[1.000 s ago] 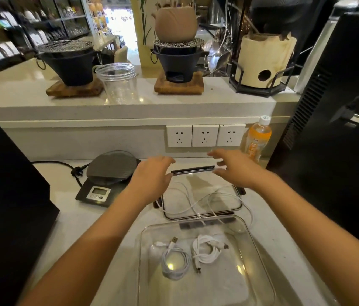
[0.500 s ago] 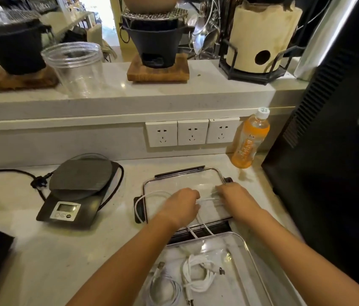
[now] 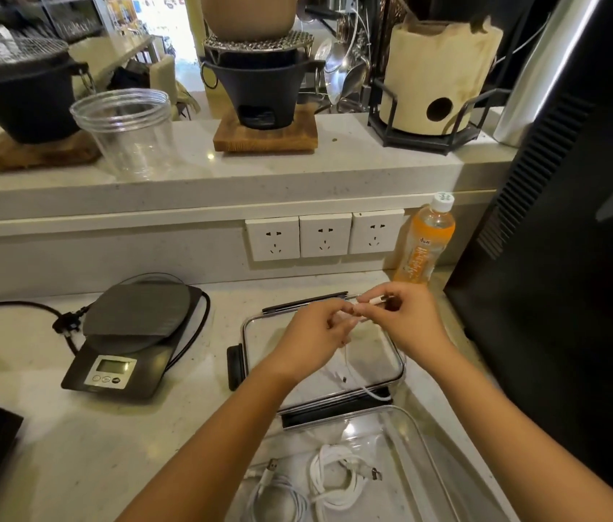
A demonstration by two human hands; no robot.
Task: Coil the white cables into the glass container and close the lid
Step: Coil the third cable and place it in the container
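Note:
A loose white cable (image 3: 352, 371) hangs from both hands above the clear lid (image 3: 271, 333), which lies flat on the counter with black clips at its edges. My left hand (image 3: 316, 337) pinches the cable near its middle. My right hand (image 3: 406, 322) pinches the cable's plug end, raised just over the lid's far edge. The glass container (image 3: 421, 457) sits open in front of the lid, nearest to me. Two coiled white cables (image 3: 335, 480) lie inside it side by side.
A black kitchen scale (image 3: 127, 333) with a black power cord sits left of the lid. An orange drink bottle (image 3: 425, 243) stands by the wall sockets (image 3: 323, 235). A large black appliance (image 3: 568, 258) fills the right side. A raised ledge holds stoves and a plastic jar (image 3: 127, 133).
Both hands have lifted off the lid with the loose cable, rising toward its far edge. The cable that lay spread on the lid now hangs from my fingers.

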